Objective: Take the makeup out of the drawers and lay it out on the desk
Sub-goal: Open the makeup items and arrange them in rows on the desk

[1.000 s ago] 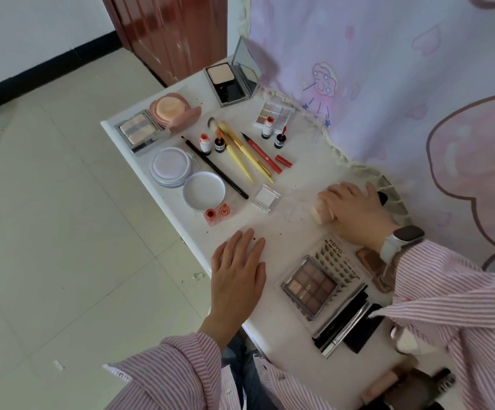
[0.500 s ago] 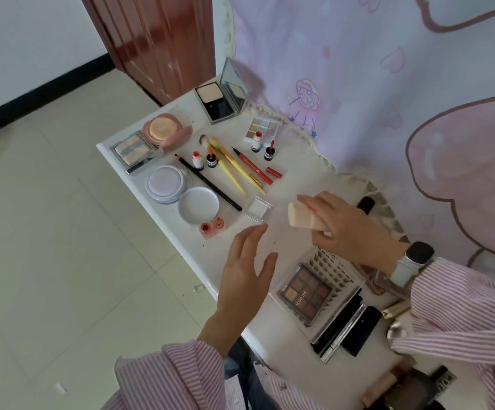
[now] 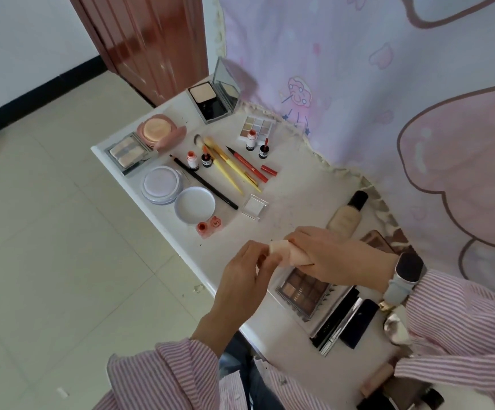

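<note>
- Above the near edge of the white desk (image 3: 139, 184), a peach makeup sponge (image 3: 287, 255) is being held in the air between both hands, clear of the surface.
- Its far end is being gripped by the right hand (image 3: 329, 258), fingers curled round it; its near tip is being pinched by the fingertips of the left hand (image 3: 246, 276).
- One second ago the sponge was being covered on the desk by the right hand while the left hand was lying flat and spread beside it; since then it is being lifted and met by the left.
- A foundation bottle (image 3: 348, 213), previously hidden under the right hand, is now being shown lying on its side by the curtain (image 3: 388, 84).
- Already laid out: a mirrored compact (image 3: 213, 99), two round powder jars (image 3: 178, 193), yellow brushes (image 3: 228, 164), small lip tints (image 3: 193, 159) and an eyeshadow palette (image 3: 302, 288).
- Judged stage: the sponge is being handled, not yet placed; a bare spot near the clear square case (image 3: 255, 206) is probably being sought.
- More items are being left crowded at the lower right, so the layout is being judged as unfinished.
</note>
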Demonstrator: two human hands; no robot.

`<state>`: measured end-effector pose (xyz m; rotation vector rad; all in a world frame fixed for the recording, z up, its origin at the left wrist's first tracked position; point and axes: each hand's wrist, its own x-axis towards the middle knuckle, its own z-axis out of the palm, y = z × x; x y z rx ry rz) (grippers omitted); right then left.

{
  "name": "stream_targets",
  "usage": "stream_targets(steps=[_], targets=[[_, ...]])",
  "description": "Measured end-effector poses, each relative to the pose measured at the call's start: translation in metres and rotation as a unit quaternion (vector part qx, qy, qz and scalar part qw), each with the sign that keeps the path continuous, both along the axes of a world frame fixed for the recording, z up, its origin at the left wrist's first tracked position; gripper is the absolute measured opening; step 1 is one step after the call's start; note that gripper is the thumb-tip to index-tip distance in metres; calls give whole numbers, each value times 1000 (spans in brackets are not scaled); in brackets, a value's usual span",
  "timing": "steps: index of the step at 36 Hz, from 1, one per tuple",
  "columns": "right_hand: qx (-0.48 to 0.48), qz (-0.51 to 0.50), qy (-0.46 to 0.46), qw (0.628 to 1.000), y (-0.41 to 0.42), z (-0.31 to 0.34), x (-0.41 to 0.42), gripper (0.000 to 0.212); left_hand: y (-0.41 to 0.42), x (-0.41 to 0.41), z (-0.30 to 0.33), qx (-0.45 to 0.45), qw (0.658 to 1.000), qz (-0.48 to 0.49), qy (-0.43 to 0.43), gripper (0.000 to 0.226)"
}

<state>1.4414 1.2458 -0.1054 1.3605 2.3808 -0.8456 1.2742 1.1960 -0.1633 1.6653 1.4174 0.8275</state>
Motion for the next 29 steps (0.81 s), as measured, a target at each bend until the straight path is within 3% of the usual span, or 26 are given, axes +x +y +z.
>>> stream_targets(steps=[2,7,11,14,18,23,26,29], targets=[[4,1,-7,1000,3,0,1,40,2,2,5,-87,993,31,-67,10],[-24,-28,8,999,3,-2,1,40,6,3,17,-139,969,54,-195,38],[8,9,-1,1000,2,-5,2,43,7,4,20,-148,969,56,-192,29],[77,81,-34,993,4,-5,6,46,10,3,17,-210,955,63,-200,24],[191,127,-41,972,6,-9,11,66,10,2,17,-313,906,89,-272,20],[258,160,-38,952,4,-14,8,78,11,-2,16,-439,803,118,-385,21],[239,134,-46,961,5,-15,13,76,11,-7,13,-473,756,141,-431,21],[152,89,-48,983,7,-11,13,63,8,-14,8,-454,757,169,-438,23]])
